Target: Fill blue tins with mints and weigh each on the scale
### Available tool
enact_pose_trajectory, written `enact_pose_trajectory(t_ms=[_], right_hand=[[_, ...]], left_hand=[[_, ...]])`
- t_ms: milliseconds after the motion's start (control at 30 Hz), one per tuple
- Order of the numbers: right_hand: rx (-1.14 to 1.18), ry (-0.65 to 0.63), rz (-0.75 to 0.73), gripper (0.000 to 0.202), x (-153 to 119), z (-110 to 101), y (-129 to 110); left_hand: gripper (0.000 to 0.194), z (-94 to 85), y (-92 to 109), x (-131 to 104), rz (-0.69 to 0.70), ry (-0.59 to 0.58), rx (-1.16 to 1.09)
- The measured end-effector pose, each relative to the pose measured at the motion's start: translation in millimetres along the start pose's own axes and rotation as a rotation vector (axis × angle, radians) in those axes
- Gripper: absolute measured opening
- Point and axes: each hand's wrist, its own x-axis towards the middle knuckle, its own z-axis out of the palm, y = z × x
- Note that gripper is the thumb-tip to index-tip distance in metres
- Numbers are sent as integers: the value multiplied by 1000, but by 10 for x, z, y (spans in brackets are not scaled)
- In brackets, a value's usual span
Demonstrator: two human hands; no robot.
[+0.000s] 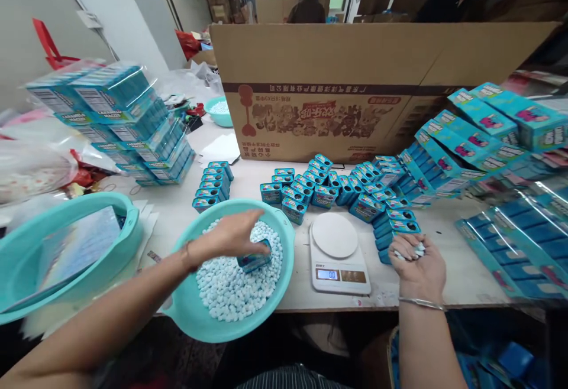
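My left hand (235, 234) reaches over a turquoise basin (177, 294) and grips a small blue tin (254, 259) among pale candies (231, 294). Its fingertips are partly hidden behind the tin. Palm up, my right hand (419, 265) curls its fingers around a few pale candies (417, 250), just in front of a row of blue tins (394, 223). Between the two hands stands a white kitchen scale (335, 235); its plate is bare and its display reads 0.0.
Behind the scale stand several more tins (306, 185), backed by a large cardboard box (319, 105). Wrapped tin packs (128, 123) are stacked at left, above a second turquoise basin (119, 206). Display boxes (457, 140) pile up at right. Two people are beyond the box.
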Motion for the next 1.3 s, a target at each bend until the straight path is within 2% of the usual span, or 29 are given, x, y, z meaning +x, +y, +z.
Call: enact_pose_trajectory(t_ms=[33,100,167,233,300,367,433,500,567,633,667,733,800,833,900,967,1067,1133,1200,1300], right_hand=[[3,-3,6,22,6,4,26],[3,-18,12,20,6,4,59],[-6,-49,6,19,-11,-17,60],[-16,-85,-2,21,-41,-53,42],[-21,-111,-8,23,-72,-84,33],[-29,-128,-5,23,-94,-88,47],[-36,-140,8,24,-107,-61,75],[-29,-145,22,24,-118,-17,95],[-3,-137,19,21,-135,20,90],[26,-119,8,20,-158,28,55],[36,-110,3,20,-169,19,30],[41,-106,0,21,-186,-19,-27],[32,-122,6,23,-190,-65,-72],[29,-128,10,24,-186,-82,-85],[34,-120,23,24,-163,-95,-85],[40,-96,41,22,-118,-70,-58],[0,-98,56,22,-22,24,4],[-50,-120,41,23,47,112,46],[-96,-131,23,23,109,216,86],[-134,-120,7,23,183,390,142]], left_hand=[[70,91,83,-162,21,-19,40],[35,186,222,-371,11,-45,105],[19,107,336,-419,-17,-7,151],[20,-105,461,-332,-5,92,172],[24,-317,628,-140,65,196,168],[28,-393,837,127,178,243,156],[30,-285,1059,436,293,225,149],[31,-47,1258,743,355,163,144],[32,210,1404,999,356,95,143],[40,389,1486,1161,319,26,126],[51,433,1501,1199,296,11,101],[90,427,1479,1186,267,65,2],[124,324,1385,1077,283,249,-150],[129,254,1312,1000,294,367,-234],[121,117,1122,835,279,573,-386],[109,31,903,687,197,654,-493],[98,42,627,543,86,622,-571],[98,112,538,505,51,584,-590],[99,190,534,509,57,547,-607],[96,277,631,578,112,491,-625]])
